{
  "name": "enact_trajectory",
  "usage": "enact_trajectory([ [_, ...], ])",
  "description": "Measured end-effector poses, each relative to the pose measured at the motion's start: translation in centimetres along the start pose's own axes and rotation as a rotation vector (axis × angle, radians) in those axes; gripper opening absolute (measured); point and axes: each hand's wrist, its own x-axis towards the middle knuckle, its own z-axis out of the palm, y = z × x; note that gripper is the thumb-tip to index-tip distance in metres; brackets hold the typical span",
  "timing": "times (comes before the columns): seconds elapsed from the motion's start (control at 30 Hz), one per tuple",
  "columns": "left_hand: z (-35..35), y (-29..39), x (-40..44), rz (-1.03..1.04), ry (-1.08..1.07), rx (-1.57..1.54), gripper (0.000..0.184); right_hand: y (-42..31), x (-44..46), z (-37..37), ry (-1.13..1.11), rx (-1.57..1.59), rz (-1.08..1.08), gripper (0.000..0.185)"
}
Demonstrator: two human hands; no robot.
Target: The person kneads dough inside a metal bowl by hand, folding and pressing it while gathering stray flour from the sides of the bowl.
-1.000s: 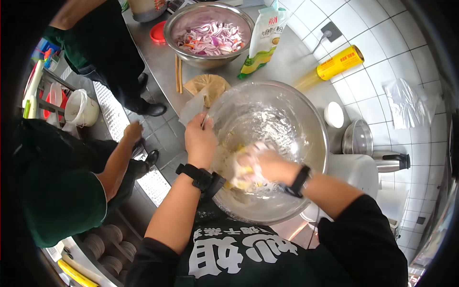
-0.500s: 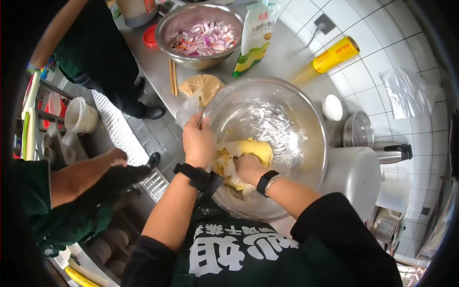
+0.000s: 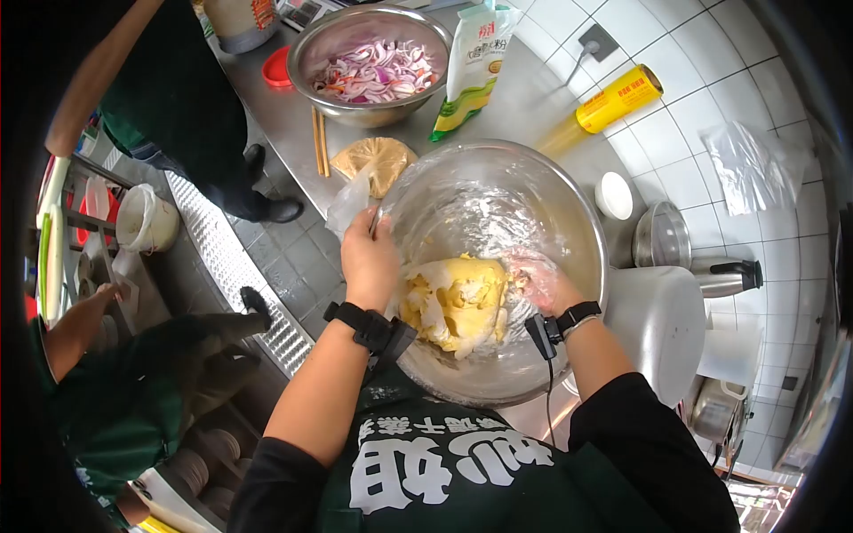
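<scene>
A lump of yellow dough, patched with white flour, lies in a large steel mixing bowl. My left hand is closed on the bowl's left rim, its thumb and fingers pinching the edge. Inside the bowl, my right hand is at the dough's right side, dusted with flour and slightly blurred. Its fingers look loosely apart and hold nothing that I can see; the tips near the dough are unclear. Loose flour coats the bowl's inner wall.
Behind stand a bowl of sliced red onions and a flour packet. A bag of tan powder and chopsticks lie left. A white cup and steel pot flank the right. Two people stand at left.
My right hand has drawn out of the dough and moved right, uncovering the dough's torn top. My left hand stays on the rim. The person at lower left has shifted.
</scene>
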Motion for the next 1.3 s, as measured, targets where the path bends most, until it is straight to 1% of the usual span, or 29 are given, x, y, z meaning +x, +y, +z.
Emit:
enact_trajectory([
  [0.03,-0.1,0.0,0.0,-0.004,-0.002,-0.031,0.028,0.1,0.1,-0.7,0.009,-0.072,0.0,0.021],
  [0.1,-0.2,0.6,-0.2,-0.009,-0.002,0.036,0.028,0.5,0.7,-2.1,0.022,-0.216,-0.001,0.029],
  [0.17,-0.3,0.8,-0.2,-0.014,0.007,0.075,0.029,5.2,4.1,-6.7,-0.062,-0.762,-0.4,0.038],
  [0.23,0.0,0.2,-0.1,-0.023,0.016,0.088,0.029,5.9,4.7,-5.6,-0.024,-0.988,-0.479,0.046],
  [0.3,0.1,0.1,-0.3,-0.063,0.002,-0.054,0.029,2.6,1.0,5.1,0.138,-0.889,-0.229,0.055],
  [0.33,0.2,0.1,-0.2,-0.083,0.001,-0.126,0.03,1.1,-0.8,8.5,0.068,-0.922,-0.149,0.052],
  [0.4,0.2,-0.1,-0.2,-0.114,-0.001,-0.145,0.03,1.3,-3.0,12.2,-0.016,-1.244,-0.158,0.044],
  [0.43,0.4,-0.1,-0.1,-0.127,-0.003,-0.157,0.03,2.6,-3.8,13.0,-0.031,-1.538,-0.26,0.038],
  [0.53,-0.1,1.6,-0.3,-0.16,-0.019,-0.133,0.03,5.7,-4.5,14.6,-0.036,-1.725,-0.644,0.036],
  [0.63,-0.1,1.1,0.1,-0.12,-0.052,-0.075,0.03,5.3,-3.0,17.0,0.066,-1.317,-0.362,0.034],
  [0.67,0.0,0.8,0.1,-0.109,-0.036,-0.054,0.03,5.2,-1.4,16.4,-0.135,-1.497,-0.316,0.033],
  [0.77,0.4,-0.4,0.3,-0.086,-0.028,-0.028,0.029,6.6,2.8,16.2,-0.092,-1.834,-0.261,0.044],
  [0.8,0.3,-0.6,0.4,-0.088,-0.038,-0.056,0.029,6.5,3.0,16.1,-0.1,-1.864,-0.256,0.05],
  [0.83,0.3,0.0,0.5,-0.084,-0.043,-0.09,0.029,5.9,2.4,16.0,-0.129,-1.826,-0.228,0.053],
  [0.9,-0.2,1.3,0.2,-0.077,-0.077,-0.029,0.03,4.0,1.7,16.1,-0.198,-1.751,-0.182,0.058],
  [0.93,-0.5,1.7,0.0,-0.084,-0.098,0.008,0.031,3.3,2.2,14.7,-0.3,-1.721,-0.058,0.062],
  [0.97,-0.5,1.5,0.2,-0.068,-0.088,-0.043,0.031,0.2,0.6,14.1,-0.455,-1.751,-0.057,0.058],
  [1.03,0.0,0.5,0.1,-0.061,-0.067,-0.149,0.03,-0.7,2.3,8.4,-0.751,-1.421,-0.471,0.043],
  [1.1,0.1,0.1,0.1,-0.052,-0.056,-0.106,0.031,-3.6,4.7,7.0,-0.625,-1.416,-0.125,0.031],
  [1.17,0.2,-0.1,0.3,-0.039,-0.046,-0.071,0.031,-2.7,8.6,5.7,-0.426,-1.266,-0.207,0.028],
  [1.23,0.4,-0.2,0.3,-0.032,-0.035,-0.062,0.031,0.8,11.9,5.4,-0.436,-1.665,-0.746,0.029],
  [1.27,0.4,-0.1,0.3,-0.039,-0.022,-0.053,0.03,2.4,13.1,6.5,-0.429,-1.846,-1.033,0.03],
  [1.3,0.3,0.1,0.4,-0.046,-0.01,-0.045,0.03,3.0,13.1,9.6,-0.254,-1.725,-0.448,0.041],
])
